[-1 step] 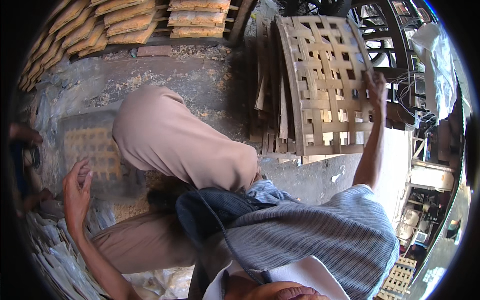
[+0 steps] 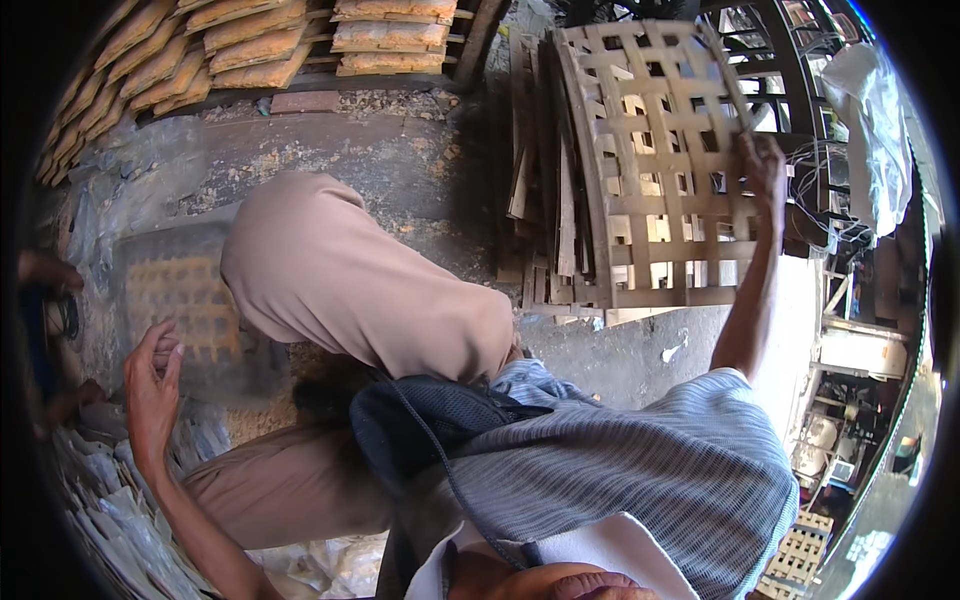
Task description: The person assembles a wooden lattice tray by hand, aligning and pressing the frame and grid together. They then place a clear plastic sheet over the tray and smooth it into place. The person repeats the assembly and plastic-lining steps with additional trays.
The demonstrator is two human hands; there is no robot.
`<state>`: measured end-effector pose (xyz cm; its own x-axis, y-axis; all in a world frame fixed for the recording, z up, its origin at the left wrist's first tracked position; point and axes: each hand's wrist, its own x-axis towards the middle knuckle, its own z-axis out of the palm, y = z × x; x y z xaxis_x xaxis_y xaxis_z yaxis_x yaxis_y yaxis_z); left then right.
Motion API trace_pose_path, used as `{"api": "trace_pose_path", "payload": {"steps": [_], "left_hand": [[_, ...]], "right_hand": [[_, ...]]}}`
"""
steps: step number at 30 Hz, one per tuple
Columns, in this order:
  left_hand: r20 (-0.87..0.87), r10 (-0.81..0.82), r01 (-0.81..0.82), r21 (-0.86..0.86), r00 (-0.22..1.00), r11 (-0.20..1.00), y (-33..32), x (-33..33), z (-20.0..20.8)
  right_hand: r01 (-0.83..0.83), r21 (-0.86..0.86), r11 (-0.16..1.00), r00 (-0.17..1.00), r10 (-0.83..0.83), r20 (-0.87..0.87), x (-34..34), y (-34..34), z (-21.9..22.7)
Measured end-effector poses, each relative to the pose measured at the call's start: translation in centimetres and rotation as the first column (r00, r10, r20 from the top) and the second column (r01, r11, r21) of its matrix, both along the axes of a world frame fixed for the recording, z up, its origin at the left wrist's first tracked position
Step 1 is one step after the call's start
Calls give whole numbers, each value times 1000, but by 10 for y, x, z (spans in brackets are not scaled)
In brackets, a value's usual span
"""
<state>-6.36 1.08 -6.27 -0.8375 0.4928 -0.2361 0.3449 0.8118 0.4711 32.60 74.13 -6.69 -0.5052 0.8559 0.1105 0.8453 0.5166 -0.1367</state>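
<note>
My right hand (image 2: 762, 170) is closed on the right edge of a woven bamboo rack (image 2: 665, 160), an open lattice of flat strips in a frame. This rack leans against a stack of similar racks (image 2: 535, 190) standing on edge at its left. My left hand (image 2: 153, 395) hovers at the left with loosely bent fingers and nothing visible in it. Close beside it, a clear plastic sheet (image 2: 170, 235) covers a flat lattice with yellowish-brown squares (image 2: 185, 305).
Racks loaded with orange-brown slabs (image 2: 255, 45) are piled at the far left. A dark metal frame (image 2: 790, 70) stands behind the bamboo rack, with a white plastic bag (image 2: 868, 130) on it. Another person's hand (image 2: 50, 270) shows at the left rim. Crumbs litter the floor (image 2: 400, 150).
My right hand has shifted slightly to the right, and the bamboo rack's right edge has come with it. My left hand has hardly moved.
</note>
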Motion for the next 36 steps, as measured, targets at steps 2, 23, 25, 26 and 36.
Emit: {"api": "trace_pose_path", "payload": {"steps": [2, 23, 25, 26, 36], "left_hand": [[36, 60, -59, -29, 998, 998, 5, 8, 11], [-169, -23, 34, 62, 985, 998, -6, 7, 8], [-154, -113, 123, 51, 982, 991, -9, 1, 7], [-158, -118, 129, 56, 980, 990, -2, 4, 7], [-205, -86, 105, 83, 975, 991, 15, 10, 23]], "right_hand": [[-108, 0, 994, 990, 108, -89, -27, -37, 15], [-925, -326, 196, 304, 897, -322, -244, -375, -126], [-925, -290, 247, 345, 866, -361, -248, -360, -105], [-907, -267, 327, 409, 835, -367, -236, -337, -97], [-395, 269, 878, 475, 446, -758, -174, -131, 59]]}}
